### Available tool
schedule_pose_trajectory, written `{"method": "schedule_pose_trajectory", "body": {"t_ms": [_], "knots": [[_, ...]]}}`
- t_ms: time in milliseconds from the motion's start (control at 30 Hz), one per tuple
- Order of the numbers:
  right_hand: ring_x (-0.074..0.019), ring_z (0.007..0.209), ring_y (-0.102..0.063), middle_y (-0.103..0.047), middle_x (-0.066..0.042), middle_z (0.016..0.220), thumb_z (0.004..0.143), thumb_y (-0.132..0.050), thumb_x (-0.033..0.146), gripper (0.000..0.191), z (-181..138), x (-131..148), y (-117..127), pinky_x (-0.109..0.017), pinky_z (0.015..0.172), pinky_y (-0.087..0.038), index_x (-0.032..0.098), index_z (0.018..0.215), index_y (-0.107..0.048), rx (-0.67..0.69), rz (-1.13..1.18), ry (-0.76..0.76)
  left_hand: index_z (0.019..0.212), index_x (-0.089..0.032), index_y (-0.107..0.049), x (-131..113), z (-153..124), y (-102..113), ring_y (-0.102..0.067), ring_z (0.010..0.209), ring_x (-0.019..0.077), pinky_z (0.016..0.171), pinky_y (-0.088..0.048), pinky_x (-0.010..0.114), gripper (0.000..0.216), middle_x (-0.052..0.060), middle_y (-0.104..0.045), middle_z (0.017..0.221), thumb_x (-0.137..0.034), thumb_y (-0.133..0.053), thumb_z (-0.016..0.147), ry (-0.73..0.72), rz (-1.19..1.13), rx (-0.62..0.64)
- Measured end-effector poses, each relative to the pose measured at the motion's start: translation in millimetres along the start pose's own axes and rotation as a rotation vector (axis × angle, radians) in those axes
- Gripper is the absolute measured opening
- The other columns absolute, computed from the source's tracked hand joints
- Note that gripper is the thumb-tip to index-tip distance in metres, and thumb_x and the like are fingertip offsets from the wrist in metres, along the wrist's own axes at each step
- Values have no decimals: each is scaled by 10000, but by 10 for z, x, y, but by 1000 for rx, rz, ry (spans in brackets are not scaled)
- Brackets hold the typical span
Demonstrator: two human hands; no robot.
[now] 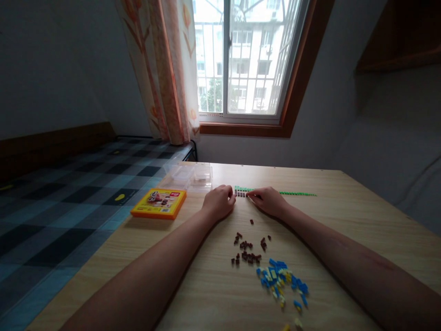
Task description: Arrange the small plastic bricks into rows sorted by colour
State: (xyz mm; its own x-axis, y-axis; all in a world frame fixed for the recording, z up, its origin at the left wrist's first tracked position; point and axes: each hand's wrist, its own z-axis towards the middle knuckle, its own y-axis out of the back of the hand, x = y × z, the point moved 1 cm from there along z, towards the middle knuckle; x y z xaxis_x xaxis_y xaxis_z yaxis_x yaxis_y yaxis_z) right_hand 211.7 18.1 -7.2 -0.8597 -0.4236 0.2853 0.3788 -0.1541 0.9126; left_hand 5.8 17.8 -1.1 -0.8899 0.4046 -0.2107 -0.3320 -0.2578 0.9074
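Note:
My left hand point(219, 201) and my right hand point(268, 201) rest on the wooden table point(344, 220), fingers curled and pinched together at a short row of dark brown bricks point(241, 195). A long line of green bricks point(296, 193) runs right from between the hands. What each fingertip pinches is too small to name. Nearer to me lie scattered dark brown bricks point(246, 250) and a pile of blue and yellow bricks point(280, 280).
An orange box point(159, 202) lies at the table's left edge, with a clear plastic tray point(189, 177) behind it. A bed with a checked cover point(69, 202) adjoins the table on the left. A window and curtain stand behind.

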Motion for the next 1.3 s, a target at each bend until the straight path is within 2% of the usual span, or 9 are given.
{"method": "schedule_pose_trajectory", "body": {"t_ms": [167, 300, 1100, 1300], "knots": [[-197, 837, -705, -759, -42, 995, 914, -504, 322, 294, -4, -25, -35, -262, 707, -471, 298, 1082, -743, -42, 3, 65, 826, -210, -613, -5, -6, 11, -584, 767, 166, 615, -367, 279, 196, 39, -668, 933, -342, -483, 891, 9, 2, 12], [-193, 818, -707, -762, -43, 980, 917, -500, 309, 296, -1, -32, -46, -260, 703, -474, 292, 1087, -742, -53, 2, 83, 825, -209, -613, -4, -5, 16, -586, 771, 165, 614, -368, 281, 198, 40, -667, 932, -344, -484, 891, 17, 4, 20], [-202, 815, -702, -764, -49, 959, 924, -478, 343, 305, -15, 3, -57, -268, 691, -465, 288, 1051, -751, -47, -100, 45, 844, -213, -626, -14, -4, 17, -587, 780, 171, 637, -385, 283, 188, 45, -665, 941, -341, -494, 881, 16, 7, 38], [-196, 774, -695, -766, -53, 925, 913, -482, 323, 303, -9, -25, -84, -265, 667, -446, 284, 1042, -753, -89, -74, 78, 853, -216, -627, -11, -7, 12, -587, 780, 168, 631, -385, 277, 192, 42, -670, 946, -340, -485, 885, 6, 11, 21]]}}
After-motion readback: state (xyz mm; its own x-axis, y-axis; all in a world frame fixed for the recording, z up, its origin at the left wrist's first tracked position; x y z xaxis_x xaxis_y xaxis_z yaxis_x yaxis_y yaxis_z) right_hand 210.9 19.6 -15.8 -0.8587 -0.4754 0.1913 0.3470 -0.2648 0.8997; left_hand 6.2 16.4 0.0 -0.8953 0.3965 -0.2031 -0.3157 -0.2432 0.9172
